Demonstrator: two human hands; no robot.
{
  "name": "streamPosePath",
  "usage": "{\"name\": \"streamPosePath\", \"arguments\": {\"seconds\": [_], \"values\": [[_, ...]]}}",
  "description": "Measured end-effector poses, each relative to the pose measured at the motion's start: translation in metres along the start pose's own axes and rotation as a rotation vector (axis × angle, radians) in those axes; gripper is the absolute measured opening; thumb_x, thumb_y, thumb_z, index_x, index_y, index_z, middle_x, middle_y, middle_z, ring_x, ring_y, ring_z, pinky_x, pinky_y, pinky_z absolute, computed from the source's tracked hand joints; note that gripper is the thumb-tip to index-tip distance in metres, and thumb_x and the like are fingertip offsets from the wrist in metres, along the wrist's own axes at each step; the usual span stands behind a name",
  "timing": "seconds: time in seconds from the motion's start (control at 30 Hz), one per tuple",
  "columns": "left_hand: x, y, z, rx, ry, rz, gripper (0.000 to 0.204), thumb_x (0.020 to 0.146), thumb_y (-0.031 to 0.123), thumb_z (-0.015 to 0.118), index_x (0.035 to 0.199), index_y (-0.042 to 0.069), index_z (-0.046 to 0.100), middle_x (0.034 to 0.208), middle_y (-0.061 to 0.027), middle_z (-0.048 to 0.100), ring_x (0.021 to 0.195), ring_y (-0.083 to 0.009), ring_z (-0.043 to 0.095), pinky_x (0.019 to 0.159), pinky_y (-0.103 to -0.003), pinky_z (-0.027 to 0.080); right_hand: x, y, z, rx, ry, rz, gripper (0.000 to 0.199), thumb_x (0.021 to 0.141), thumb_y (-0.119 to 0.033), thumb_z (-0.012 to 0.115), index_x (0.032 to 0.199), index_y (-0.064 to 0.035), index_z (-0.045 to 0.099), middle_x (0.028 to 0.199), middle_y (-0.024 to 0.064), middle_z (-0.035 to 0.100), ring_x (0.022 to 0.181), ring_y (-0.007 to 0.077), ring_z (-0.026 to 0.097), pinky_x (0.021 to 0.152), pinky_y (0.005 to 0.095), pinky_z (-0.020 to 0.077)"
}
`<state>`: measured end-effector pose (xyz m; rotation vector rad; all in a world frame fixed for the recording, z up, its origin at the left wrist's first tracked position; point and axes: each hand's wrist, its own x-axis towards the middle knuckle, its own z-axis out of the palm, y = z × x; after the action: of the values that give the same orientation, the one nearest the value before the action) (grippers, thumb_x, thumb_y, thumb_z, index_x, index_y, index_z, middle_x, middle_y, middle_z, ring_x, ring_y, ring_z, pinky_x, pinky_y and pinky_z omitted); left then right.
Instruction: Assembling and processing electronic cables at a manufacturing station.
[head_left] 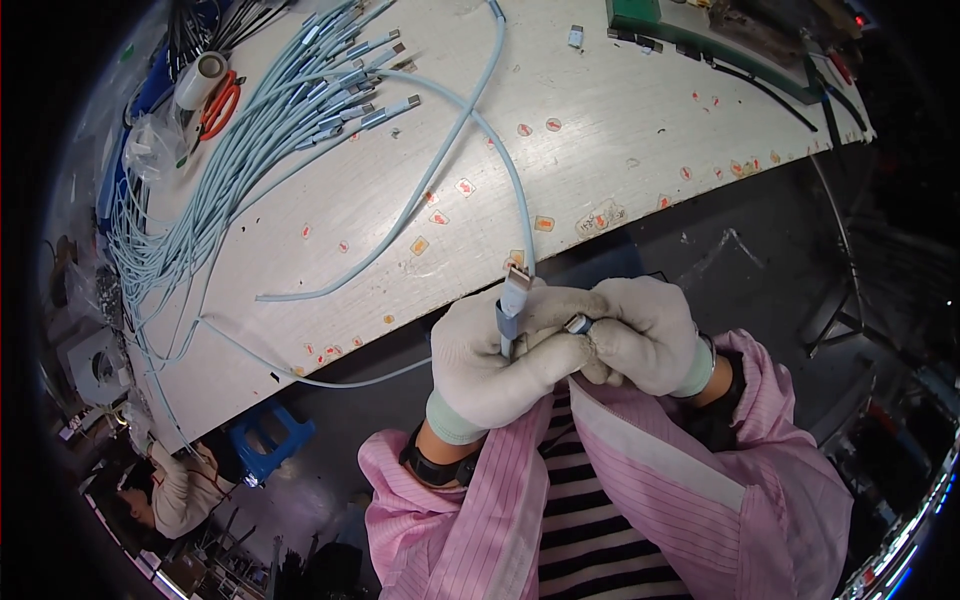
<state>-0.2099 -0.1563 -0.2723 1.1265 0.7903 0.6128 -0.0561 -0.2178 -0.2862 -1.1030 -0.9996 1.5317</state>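
Note:
Both my hands wear whitish gloves and meet just off the table's near edge. Upright in my left hand (480,355) is a light blue USB cable, its metal-tipped connector (514,292) sticking up between the fingers and thumb. My right hand (648,335) is closed in a pinch close against the left fingertips. Between the two hands shows a small metal connector end (577,324), with the right fingertips on it. Whether it belongs to the same cable is hidden. A thin light blue cable (350,384) runs from the left hand back to the table.
A large bundle of light blue cables (215,185) covers the table's left side. Nearby lie orange-handled cutters (219,108) and a white roll (202,80). A loose cable (412,210) crosses the white table (330,200). At far right stands a green-based device (740,62). A blue stool (268,442) and another person (185,495) are lower left.

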Motion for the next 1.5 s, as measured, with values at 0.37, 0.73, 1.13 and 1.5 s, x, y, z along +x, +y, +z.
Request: {"name": "streamPosePath", "arguments": {"seconds": [0.37, 0.73, 1.13, 1.5], "values": [[0.004, -0.005, -0.009, 0.234, -0.138, 0.291, 0.024, 0.071, 0.011, 0.066, 0.088, -0.005, 0.063, 0.067, -0.0098, 0.06, 0.056, -0.0141, 0.056, 0.051, -0.023, 0.043, 0.0, 0.006, -0.004, -0.285, 0.005, -0.243, 0.013, 0.081, -0.01, 0.054, 0.073, -0.0007, 0.056, 0.056, 0.006, 0.056, 0.05, 0.0166, 0.058, 0.047, 0.0263, 0.0438], [0.006, -0.009, -0.01, 0.3, -0.117, 0.327, 0.025, 0.073, 0.014, 0.065, 0.089, -0.004, 0.063, 0.065, -0.0085, 0.059, 0.054, -0.0139, 0.055, 0.049, -0.023, 0.042, 0.009, 0.018, -0.007, -0.333, 0.005, -0.372, 0.012, 0.081, -0.013, 0.057, 0.079, -0.0019, 0.057, 0.058, 0.0077, 0.057, 0.052, 0.0214, 0.059, 0.048, 0.0285, 0.0443], [-0.01, 0.002, -0.001, -0.097, 0.192, 0.04, 0.023, 0.082, 0.017, 0.055, 0.082, -0.006, 0.057, 0.054, -0.0053, 0.051, 0.04, -0.0085, 0.044, 0.04, -0.019, 0.037, 0.006, 0.018, 0.008, -0.586, -0.021, -0.381, 0.012, 0.08, -0.014, 0.057, 0.073, -0.0037, 0.057, 0.061, 0.0091, 0.057, 0.055, 0.0256, 0.058, 0.05, 0.0326, 0.0443], [-0.043, 0.084, -0.112, -0.286, 0.2, 0.916, 0.039, 0.097, 0.027, 0.028, 0.11, -0.003, 0.049, 0.054, 0.0044, 0.035, 0.031, -0.0058, 0.024, 0.034, -0.022, 0.037, 0.012, -0.07, -0.005, -0.935, -0.047, -0.729, 0.003, 0.073, -0.008, 0.058, 0.075, -0.0045, 0.058, 0.067, 0.0089, 0.057, 0.048, 0.0211, 0.052, 0.045, 0.0269, 0.041]]}}
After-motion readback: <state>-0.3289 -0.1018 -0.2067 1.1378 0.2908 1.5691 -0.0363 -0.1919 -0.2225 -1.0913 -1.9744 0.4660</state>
